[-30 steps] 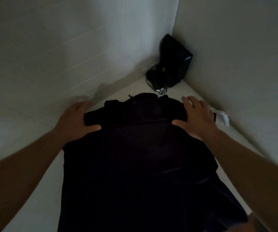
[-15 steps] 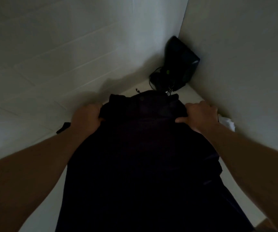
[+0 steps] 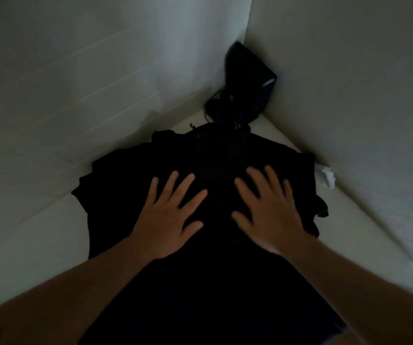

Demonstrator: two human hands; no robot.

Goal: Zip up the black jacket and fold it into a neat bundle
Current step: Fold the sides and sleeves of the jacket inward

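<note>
The black jacket point(image 3: 212, 290) lies spread on a white surface in a dim corner, its far end towards the walls and its near end running out of the bottom of the view. My left hand point(image 3: 169, 217) lies flat on the cloth left of centre, fingers spread and straight. My right hand point(image 3: 269, 212) presses flat on it right of centre, fingers spread, slightly blurred. Folds and the zip are lost in the dark fabric.
A black box-shaped device point(image 3: 247, 83) with tangled cables point(image 3: 215, 108) stands in the far corner, just beyond the jacket. A crumpled white paper point(image 3: 327, 176) lies at the right wall. Walls close in on the left and right of the white surface point(image 3: 41, 227).
Both hands gripped the jacket's far edges half a second ago. They have let go and now lie flat on the middle of the cloth, nearer to me. The top part sits wider.
</note>
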